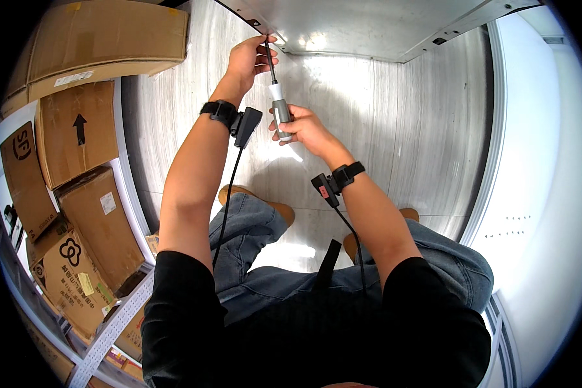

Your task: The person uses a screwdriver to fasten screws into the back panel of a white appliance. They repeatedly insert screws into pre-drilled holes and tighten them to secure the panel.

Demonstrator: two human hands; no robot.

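Note:
A screwdriver with a grey-and-white handle and a long dark shaft points away from me, its tip up against the near edge of a metal panel. My right hand is closed around the handle, thumb lying along it. Farther forward, my left hand has its fingertips curled about the shaft near the tip, touching the panel's edge. Any screw at the tip is hidden by these fingers. Small holes and dark fittings line the panel's edge.
Cardboard boxes fill a white metal shelf rack on my left. A white wall panel stands to the right. Below me are my bent knees and brown shoes on the grey wood-look floor. Black cables hang from both wrist straps.

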